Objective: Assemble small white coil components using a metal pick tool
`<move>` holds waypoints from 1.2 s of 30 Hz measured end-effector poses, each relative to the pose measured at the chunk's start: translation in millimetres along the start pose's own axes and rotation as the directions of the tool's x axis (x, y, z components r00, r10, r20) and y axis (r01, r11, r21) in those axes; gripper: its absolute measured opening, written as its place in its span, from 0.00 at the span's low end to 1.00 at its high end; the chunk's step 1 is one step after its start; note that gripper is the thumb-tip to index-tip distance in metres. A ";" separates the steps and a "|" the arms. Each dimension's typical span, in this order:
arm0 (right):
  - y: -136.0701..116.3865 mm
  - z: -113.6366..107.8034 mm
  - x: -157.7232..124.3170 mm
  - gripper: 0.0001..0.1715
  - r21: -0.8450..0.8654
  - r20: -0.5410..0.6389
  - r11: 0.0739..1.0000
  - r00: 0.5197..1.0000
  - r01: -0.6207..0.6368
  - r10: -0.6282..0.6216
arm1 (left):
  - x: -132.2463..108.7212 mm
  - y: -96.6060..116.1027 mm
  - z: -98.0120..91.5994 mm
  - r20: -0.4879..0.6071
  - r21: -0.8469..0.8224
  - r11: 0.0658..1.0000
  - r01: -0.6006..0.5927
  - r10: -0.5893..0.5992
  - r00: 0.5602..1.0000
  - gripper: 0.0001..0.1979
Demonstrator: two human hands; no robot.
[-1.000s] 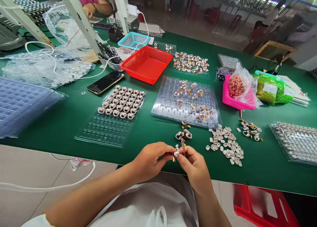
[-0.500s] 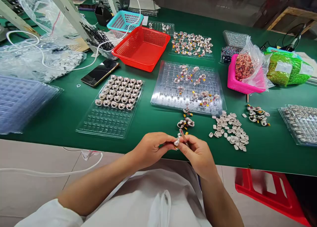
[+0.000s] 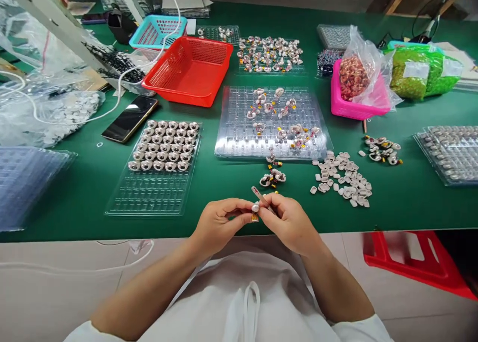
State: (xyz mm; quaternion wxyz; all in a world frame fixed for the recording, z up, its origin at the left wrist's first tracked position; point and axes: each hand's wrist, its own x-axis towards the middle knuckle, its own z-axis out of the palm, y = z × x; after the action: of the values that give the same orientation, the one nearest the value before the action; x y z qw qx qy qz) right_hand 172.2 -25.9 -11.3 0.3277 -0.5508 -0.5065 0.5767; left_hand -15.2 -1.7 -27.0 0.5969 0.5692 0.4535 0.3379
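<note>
Pearly part point(image 3: 255, 207): we hold it near the bench's front edge, gold tab point(image 3: 254, 217) toward 6 o'clock. Clock centred on it, 12 = far side.
Left hand point(image 3: 220, 225): thumb and fingertips pinching the part, from 8.
Right hand point(image 3: 291, 222): gripping the flat tool point(image 3: 260, 196), tip toward 11; we can't tell if its fingertips touch the part.
Loose cluster point(image 3: 273, 176): 1 o'clock, just beyond our fingers, some yellow bits.
Clear tray point(image 3: 233, 133): 12, more loose pieces on top.
White caps point(image 3: 343, 177): scattered pile, between 2 and 3.
Second cluster point(image 3: 383, 150): same bearing, just past the caps.
Silver-part tray point(image 3: 145, 197): 10 o'clock, rows filled at its far end.
Phone point(image 3: 130, 119): 10, farther out, dark screen up.
Red basket point(image 3: 186, 95): 11, beyond the phone.
Pink basket point(image 3: 358, 110): between 1 and 2, bag of reddish pieces in it.
Green bags point(image 3: 421, 78): 2, just right of the pink basket.
Bench point(image 3: 224, 177): green top under all our stuff.
</note>
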 end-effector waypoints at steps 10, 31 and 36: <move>-4.2 -3.9 -3.4 0.10 -0.112 -0.019 0.959 0.965 0.260 -0.263 | 2.1 5.8 -3.5 -0.060 -0.187 0.975 0.122 -0.135 0.989 0.06; 23.2 -4.0 -8.6 0.16 -0.600 0.194 0.310 0.511 0.737 -0.838 | 12.0 8.6 -15.6 0.469 -0.492 0.641 0.590 -0.376 0.799 0.17; 9.6 -10.7 -11.0 0.16 -0.636 0.320 0.200 0.490 0.745 -0.811 | 12.7 17.3 -22.9 0.473 -0.390 0.690 0.610 -0.418 0.776 0.18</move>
State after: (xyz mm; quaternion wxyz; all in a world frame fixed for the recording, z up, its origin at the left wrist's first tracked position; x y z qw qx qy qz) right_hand 186.2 -36.5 -15.8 0.3537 -0.3214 -0.8761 0.0634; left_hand -29.9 20.6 -10.6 0.8695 0.2814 0.3741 0.1578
